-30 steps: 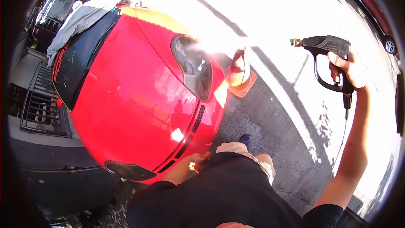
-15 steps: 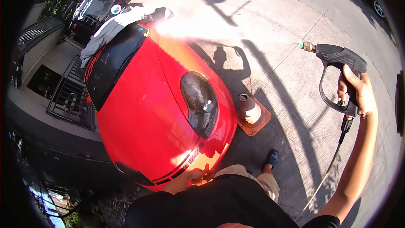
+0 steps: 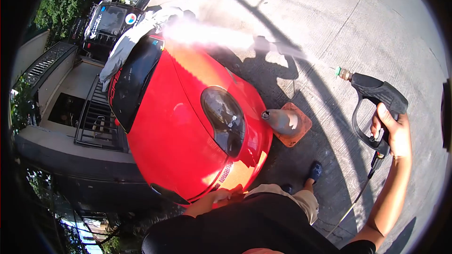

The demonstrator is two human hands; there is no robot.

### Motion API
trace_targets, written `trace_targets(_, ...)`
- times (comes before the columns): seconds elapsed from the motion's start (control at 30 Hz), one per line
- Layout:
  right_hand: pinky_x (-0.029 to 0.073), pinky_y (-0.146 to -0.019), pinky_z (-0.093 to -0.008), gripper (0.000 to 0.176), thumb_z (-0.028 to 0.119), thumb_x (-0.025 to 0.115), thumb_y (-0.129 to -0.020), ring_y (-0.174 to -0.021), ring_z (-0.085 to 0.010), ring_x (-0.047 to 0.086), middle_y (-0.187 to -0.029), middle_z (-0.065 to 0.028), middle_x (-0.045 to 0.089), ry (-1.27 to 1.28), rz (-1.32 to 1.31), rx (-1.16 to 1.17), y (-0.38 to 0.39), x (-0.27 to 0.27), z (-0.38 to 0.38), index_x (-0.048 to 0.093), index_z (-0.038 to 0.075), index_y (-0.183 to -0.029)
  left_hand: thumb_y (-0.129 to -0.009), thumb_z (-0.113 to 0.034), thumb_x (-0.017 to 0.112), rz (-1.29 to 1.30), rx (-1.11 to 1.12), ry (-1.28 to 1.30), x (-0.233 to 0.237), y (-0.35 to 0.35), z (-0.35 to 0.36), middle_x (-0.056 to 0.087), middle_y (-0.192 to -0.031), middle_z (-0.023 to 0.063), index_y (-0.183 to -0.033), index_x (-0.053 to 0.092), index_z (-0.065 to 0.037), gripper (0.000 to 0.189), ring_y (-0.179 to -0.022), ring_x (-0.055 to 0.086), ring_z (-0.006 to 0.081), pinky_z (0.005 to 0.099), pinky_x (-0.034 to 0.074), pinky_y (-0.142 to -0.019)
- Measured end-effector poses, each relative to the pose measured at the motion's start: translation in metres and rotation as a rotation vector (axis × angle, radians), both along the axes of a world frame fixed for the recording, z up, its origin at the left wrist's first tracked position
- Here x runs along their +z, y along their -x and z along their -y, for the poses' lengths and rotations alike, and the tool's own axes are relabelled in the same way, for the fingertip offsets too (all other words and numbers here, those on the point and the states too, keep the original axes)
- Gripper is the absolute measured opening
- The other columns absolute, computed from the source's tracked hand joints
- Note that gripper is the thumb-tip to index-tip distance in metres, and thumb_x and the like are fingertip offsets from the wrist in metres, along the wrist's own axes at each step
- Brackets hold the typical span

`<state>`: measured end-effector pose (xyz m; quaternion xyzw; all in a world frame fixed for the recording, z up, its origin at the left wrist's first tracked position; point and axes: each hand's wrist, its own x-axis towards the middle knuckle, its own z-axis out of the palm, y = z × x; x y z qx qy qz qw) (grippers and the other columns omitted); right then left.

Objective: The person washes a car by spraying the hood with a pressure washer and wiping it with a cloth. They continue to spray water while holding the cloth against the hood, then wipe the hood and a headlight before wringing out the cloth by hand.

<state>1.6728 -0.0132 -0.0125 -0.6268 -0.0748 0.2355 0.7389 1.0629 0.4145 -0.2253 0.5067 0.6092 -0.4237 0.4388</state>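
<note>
My right hand (image 3: 394,129) is wrapped round the grip of a black pressure washer spray gun (image 3: 380,95), its fingers at the trigger. From the gun's green-tipped nozzle (image 3: 338,71) a white water jet (image 3: 263,44) runs left to the windshield end of a red car (image 3: 181,127). A thin hose (image 3: 351,209) hangs from the bottom of the grip. My left hand (image 3: 227,196) is low in front of my body, by the car's front end; its fingers are loosely bent, with nothing seen in them.
A worn orange and white traffic cone (image 3: 285,122) stands beside the car's headlight. Grey cloth (image 3: 125,47) lies over the car's roof. A dark vehicle (image 3: 109,26) is parked behind it. A metal railing (image 3: 101,120) lines the left side, with concrete pavement (image 3: 367,28) on the right.
The camera view has shifted, so car and cone sit farther right. My right hand with the spray gun is lower in view, and the jet now slants up to the left.
</note>
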Motion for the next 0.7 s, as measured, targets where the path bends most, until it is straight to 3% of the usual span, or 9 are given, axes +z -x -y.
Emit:
trace_targets(0.13, 0.049, -0.056, -0.0294, 0.042, 0.029, 0.081, -0.098, -0.058, -0.0118, 0.059, -0.071, -0.0014, 0.062, 0.083, 0.058, 0.149, -0.003, -0.013, 0.007, 0.063, 0.001, -0.122, -0.087, -0.006, 0.059, 0.130, 0.069, -0.029, -0.058, 0.023, -0.032, 0.071, -0.101, 0.0131, -0.119, 0.068, 0.001, 0.034, -0.080, 0.072, 0.0235, 0.0380, 0.060, -0.067)
trace_targets(0.17, 0.049, -0.056, -0.0290, 0.044, 0.029, 0.083, -0.097, -0.057, -0.0110, 0.058, -0.070, -0.0009, 0.062, 0.133, 0.045, 0.147, -0.004, -0.015, 0.008, 0.065, -0.001, -0.123, -0.087, -0.005, 0.059, 0.024, -0.068, -0.046, -0.040, -0.001, -0.029, 0.069, -0.123, 0.0154, -0.129, 0.066, 0.003, 0.043, -0.107, 0.072, 0.0282, 0.0411, 0.061, -0.090)
trace_targets(0.27, 0.049, -0.056, -0.0287, 0.045, 0.028, 0.084, -0.096, -0.058, -0.0105, 0.058, -0.071, -0.0005, 0.062, 0.177, 0.019, 0.260, -0.006, -0.026, 0.017, 0.067, -0.001, -0.125, -0.081, -0.013, 0.066, 0.117, 0.103, -0.131, -0.016, -0.026, -0.013, 0.068, -0.087, 0.0044, -0.113, 0.073, -0.004, 0.034, -0.075, 0.065, 0.0175, 0.0358, 0.052, -0.065)
trace_targets(0.43, 0.051, -0.056, -0.0297, 0.051, 0.029, 0.086, -0.094, -0.059, -0.0104, 0.058, -0.075, -0.0005, 0.064, 0.221, -0.070, 0.298, 0.004, -0.040, 0.023, 0.064, -0.003, -0.126, -0.082, -0.012, 0.066, 0.097, 0.005, -0.123, -0.008, -0.041, -0.015, 0.067, -0.083, 0.0049, -0.113, 0.071, -0.003, 0.033, -0.066, 0.064, 0.0180, 0.0346, 0.051, -0.057)
trace_targets(0.5, 0.050, -0.056, -0.0306, 0.050, 0.028, 0.085, -0.095, -0.061, -0.0115, 0.059, -0.077, -0.0019, 0.064, 0.283, -0.049, 0.174, 0.012, -0.040, 0.021, 0.058, -0.001, -0.126, -0.083, -0.013, 0.065, 0.108, 0.065, -0.127, -0.004, -0.040, -0.009, 0.067, -0.081, 0.0049, -0.112, 0.070, -0.004, 0.031, -0.060, 0.062, 0.0184, 0.0346, 0.049, -0.053)
trace_targets(0.53, 0.050, -0.056, -0.0310, 0.050, 0.027, 0.084, -0.096, -0.061, -0.0121, 0.059, -0.079, -0.0027, 0.064, 0.311, -0.035, 0.111, 0.017, -0.039, 0.018, 0.056, -0.001, -0.126, -0.084, -0.012, 0.064, 0.090, 0.058, -0.094, -0.004, -0.036, -0.007, 0.068, -0.090, 0.0063, -0.116, 0.070, -0.003, 0.033, -0.071, 0.064, 0.0188, 0.0345, 0.051, -0.060)
trace_targets(0.6, 0.051, -0.056, -0.0317, 0.054, 0.027, 0.085, -0.094, -0.061, -0.0132, 0.060, -0.080, -0.0049, 0.064, 0.251, -0.036, 0.234, 0.022, -0.034, 0.023, 0.054, -0.001, -0.127, -0.086, -0.010, 0.062, 0.074, 0.042, -0.033, -0.006, -0.034, -0.012, 0.069, -0.108, 0.0090, -0.122, 0.069, -0.002, 0.038, -0.094, 0.067, 0.0195, 0.0342, 0.054, -0.074)
trace_targets(0.7, 0.051, -0.058, -0.0318, 0.056, 0.030, 0.086, -0.093, -0.061, -0.0146, 0.061, -0.078, -0.0044, 0.065, 0.228, 0.060, 0.097, 0.052, -0.007, 0.008, 0.057, -0.001, -0.130, -0.086, -0.011, 0.063, 0.122, -0.006, -0.055, 0.010, -0.038, 0.004, 0.070, -0.108, 0.0064, -0.121, 0.071, -0.003, 0.037, -0.094, 0.067, 0.0175, 0.0329, 0.053, -0.073)
